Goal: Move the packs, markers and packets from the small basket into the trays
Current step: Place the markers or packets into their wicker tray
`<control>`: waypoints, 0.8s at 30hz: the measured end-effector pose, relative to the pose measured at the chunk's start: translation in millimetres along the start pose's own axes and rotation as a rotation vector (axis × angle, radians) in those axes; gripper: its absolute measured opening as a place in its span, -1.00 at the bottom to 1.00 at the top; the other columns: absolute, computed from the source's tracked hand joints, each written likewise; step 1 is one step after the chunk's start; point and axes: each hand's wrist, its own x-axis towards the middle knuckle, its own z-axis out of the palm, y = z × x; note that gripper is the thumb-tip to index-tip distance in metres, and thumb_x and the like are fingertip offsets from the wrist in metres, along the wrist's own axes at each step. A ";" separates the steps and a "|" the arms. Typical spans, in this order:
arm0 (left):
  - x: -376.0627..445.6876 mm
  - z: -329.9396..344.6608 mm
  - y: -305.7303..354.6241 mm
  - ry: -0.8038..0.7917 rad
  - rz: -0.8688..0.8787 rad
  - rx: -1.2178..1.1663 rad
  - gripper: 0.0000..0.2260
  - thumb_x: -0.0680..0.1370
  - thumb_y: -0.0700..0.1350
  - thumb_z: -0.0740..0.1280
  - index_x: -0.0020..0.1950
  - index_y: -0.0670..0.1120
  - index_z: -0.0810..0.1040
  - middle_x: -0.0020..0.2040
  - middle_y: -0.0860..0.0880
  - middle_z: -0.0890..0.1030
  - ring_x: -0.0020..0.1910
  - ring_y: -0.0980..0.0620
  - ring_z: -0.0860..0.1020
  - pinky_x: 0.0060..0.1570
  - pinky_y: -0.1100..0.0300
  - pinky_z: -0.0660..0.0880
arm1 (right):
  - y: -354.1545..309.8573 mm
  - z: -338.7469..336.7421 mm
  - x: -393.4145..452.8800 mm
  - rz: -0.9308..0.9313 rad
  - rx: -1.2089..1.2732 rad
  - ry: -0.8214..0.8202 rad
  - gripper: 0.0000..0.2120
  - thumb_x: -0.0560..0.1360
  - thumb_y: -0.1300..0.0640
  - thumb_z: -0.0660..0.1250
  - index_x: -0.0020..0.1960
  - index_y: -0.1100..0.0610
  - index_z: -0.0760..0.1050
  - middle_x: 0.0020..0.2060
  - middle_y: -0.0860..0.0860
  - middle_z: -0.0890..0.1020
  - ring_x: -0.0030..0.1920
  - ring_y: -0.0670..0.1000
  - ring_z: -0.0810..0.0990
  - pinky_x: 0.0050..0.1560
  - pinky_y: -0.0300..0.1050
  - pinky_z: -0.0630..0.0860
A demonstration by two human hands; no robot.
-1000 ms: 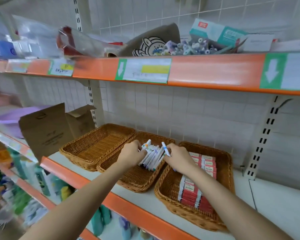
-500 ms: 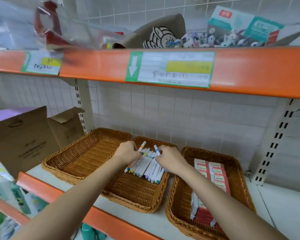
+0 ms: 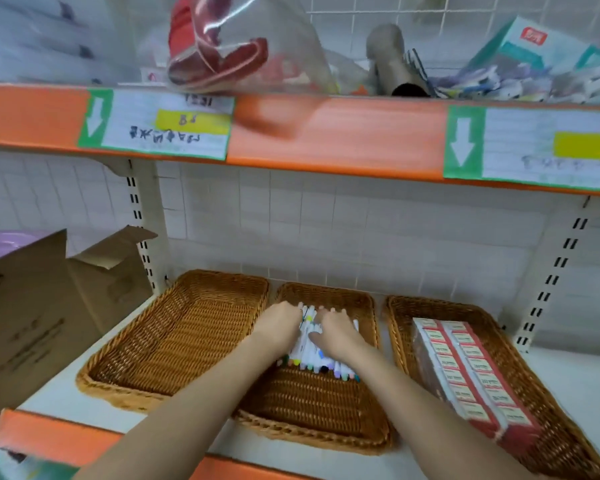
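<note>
Down go the markers (image 3: 321, 355) now, lowered from above the rim onto the floor of the middle tray (image 3: 312, 407), left hand (image 3: 279, 323) and right hand (image 3: 338, 332) both pressed flat on the bundle, fingers spread. The risk: round barrels could roll apart when the palms lift, or spill toward the empty left tray (image 3: 174, 344); the packs (image 3: 465, 372) sit in the right tray (image 3: 541, 393).

The left hand (image 3: 280, 323) and right hand (image 3: 336, 332) covered the upper half of the markers (image 3: 312, 355), so how firmly either gripped could not be told. The red packs (image 3: 471, 382) hid their tray's floor, and that right tray (image 3: 568, 441) was cut off at five o'clock. Label writing (image 3: 167, 133) at ten o'clock was blurred.
</note>
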 end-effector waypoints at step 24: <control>-67.8 -21.4 46.8 -0.332 0.020 -0.240 -0.40 0.65 0.18 -0.04 0.58 -0.10 -0.08 0.58 -0.14 0.01 0.55 -0.11 0.04 0.49 -0.02 0.06 | 27.9 -18.9 -126.5 -0.097 -0.311 -0.134 -0.29 0.60 -0.28 -0.02 0.59 0.06 -0.14 0.57 0.00 -0.16 0.55 0.00 -0.24 0.50 0.12 -0.26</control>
